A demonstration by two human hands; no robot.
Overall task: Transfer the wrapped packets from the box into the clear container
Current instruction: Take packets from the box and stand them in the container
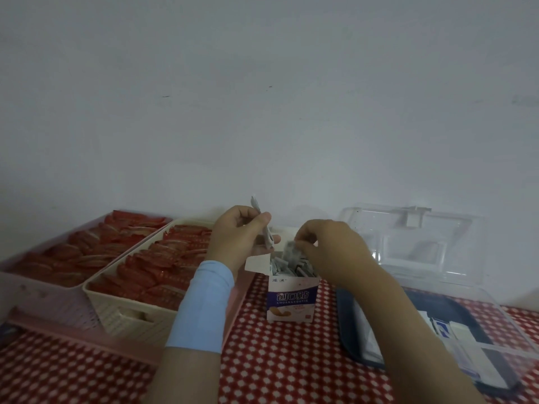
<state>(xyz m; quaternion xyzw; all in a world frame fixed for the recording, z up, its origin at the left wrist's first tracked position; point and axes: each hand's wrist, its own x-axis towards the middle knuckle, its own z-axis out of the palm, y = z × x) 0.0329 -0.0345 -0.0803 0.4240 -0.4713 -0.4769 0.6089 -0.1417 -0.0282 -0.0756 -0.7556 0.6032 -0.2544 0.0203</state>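
A small white and purple box (291,300) stands open on the red checked tablecloth, packed with several grey wrapped packets (287,265). My left hand (237,239) holds a thin stack of packets (264,225) upright just left of the box top. My right hand (329,247) reaches into the box and pinches a packet at its opening. The clear container (481,325) lies to the right with its lid raised behind it, and a few white and blue packets rest inside it.
Two baskets sit on the left, a pink one (38,295) and a cream one (128,313), both filled with red wrapped items. A white wall rises behind the table. The tablecloth (277,368) is bare in front of the box.
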